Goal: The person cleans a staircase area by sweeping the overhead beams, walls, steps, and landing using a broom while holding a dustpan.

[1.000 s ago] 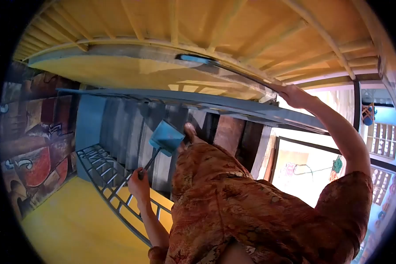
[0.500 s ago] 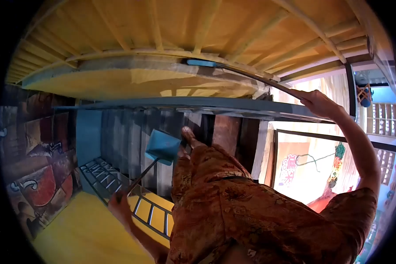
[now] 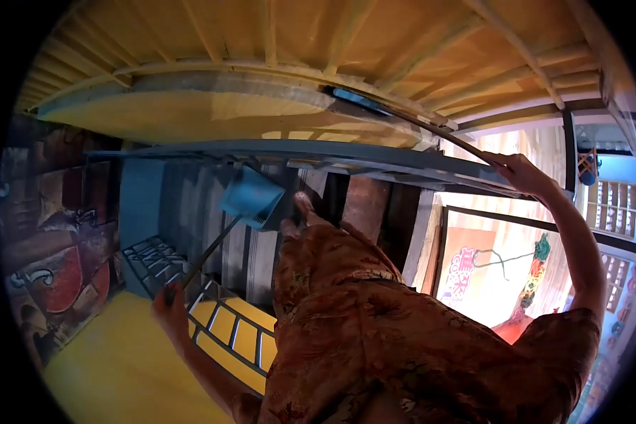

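My left hand [image 3: 168, 307] is closed around the long dark handle of a blue dustpan [image 3: 250, 198]. The pan hangs tilted in front of my feet, near the wooden stairs. My right hand [image 3: 521, 173] grips the dark stick of a broom [image 3: 445, 134], arm stretched out to the right. Beyond the blue-grey rail, the broom's blue head lies against a pale ledge [image 3: 261, 86] at the foot of the bars. Its bristles are hard to make out.
A blue-grey handrail [image 3: 283, 150] crosses in front of me. Yellow bars [image 3: 270, 35] curve above the ledge. Metal railings [image 3: 237, 332] stand at lower left beside a yellow surface [image 3: 113, 353]. A painted wall [image 3: 63, 283] is at far left; a bright sign panel [image 3: 495, 265] is at right.
The broom head has shifted to the right along the ledge. My left hand and the dustpan have moved slightly left, and the dustpan is higher in view.
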Tool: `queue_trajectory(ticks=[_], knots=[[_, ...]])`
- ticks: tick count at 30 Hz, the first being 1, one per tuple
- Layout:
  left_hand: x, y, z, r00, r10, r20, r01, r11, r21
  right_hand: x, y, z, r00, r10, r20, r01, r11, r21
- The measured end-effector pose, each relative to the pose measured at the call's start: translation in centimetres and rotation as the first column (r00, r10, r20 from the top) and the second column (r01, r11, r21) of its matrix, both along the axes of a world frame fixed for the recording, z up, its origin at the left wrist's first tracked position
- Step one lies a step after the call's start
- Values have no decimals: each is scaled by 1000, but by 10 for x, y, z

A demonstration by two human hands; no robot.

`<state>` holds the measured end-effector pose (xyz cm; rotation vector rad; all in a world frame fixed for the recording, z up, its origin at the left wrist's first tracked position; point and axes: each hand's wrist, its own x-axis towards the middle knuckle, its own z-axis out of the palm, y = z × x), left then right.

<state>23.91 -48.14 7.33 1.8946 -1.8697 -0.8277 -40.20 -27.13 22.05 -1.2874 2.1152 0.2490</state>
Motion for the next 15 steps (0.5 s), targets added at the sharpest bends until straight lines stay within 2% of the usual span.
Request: queue_trajectory(ticks=[3,5,7,8,10,11,13,15], knots=[[-3,8,-21,999,21,-50,-22,999,-23,14,3,15,998,-55,-32,56,998,15],[-5,8,-32,997,12,-79,-15,999,-36,9,10,7,999,-44,-29,43,999,-27],[-12,9,-33,997,-72,32,74,996,-57,5,7,-1,987,98,-128,-101,995,-16],[-18,10,-32,997,-70,31,72,996,-58,0,5,-8,987,99,-130,-102,995,-17],[-28,11,-29,995,-91,29,92,996,-11,-5,1,-18,973,204,-111,-213,974,-80],[-25,11,-38,995,-94,29,94,995,-11,-5,0,-15,973,202,-110,-211,974,-80],[-18,13,-62,985,-89,146,87,996,18,5,-10,2,999,7,-39,-4,997,77],[-26,13,-67,991,-88,100,86,996,23,0,2,6,999,-29,-27,31,998,53]])
